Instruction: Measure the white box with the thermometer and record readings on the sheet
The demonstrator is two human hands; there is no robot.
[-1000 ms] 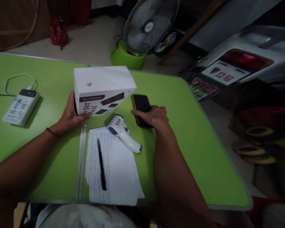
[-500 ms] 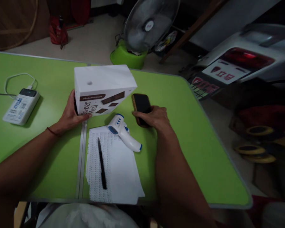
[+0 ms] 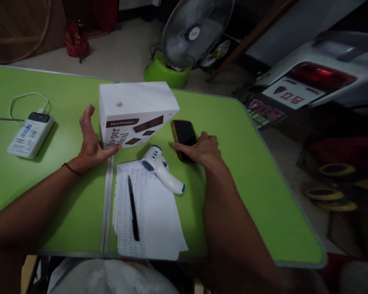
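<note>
My left hand (image 3: 90, 141) is open at the left side of a white NutriMotion "Su-per Meal" box (image 3: 138, 100). Its fingers point away from the box, while the thumb lies by the lower front edge. My right hand (image 3: 204, 149) is closed at a dark smartphone (image 3: 184, 132) in a brown case, the thumb across its near end and the other fingers bent along its right; the fingertips are hidden. Between the hands lies a white and blue infrared thermometer (image 3: 162, 169), partly on printed paper sheets (image 3: 161, 220). A black pen (image 3: 133, 208) rests on the sheets.
A white power bank (image 3: 30, 134) with a cable plugged in lies at the left of the green folding table (image 3: 248, 196). Beyond the table stand a fan (image 3: 199, 32) on a green stool (image 3: 168, 75), a red bag (image 3: 76, 41) and a white scooter (image 3: 343, 61).
My left hand has let go of the box, its fingers swinging out to the left. My right hand stays at the phone, with its bent fingers showing more. The view has shifted slightly.
</note>
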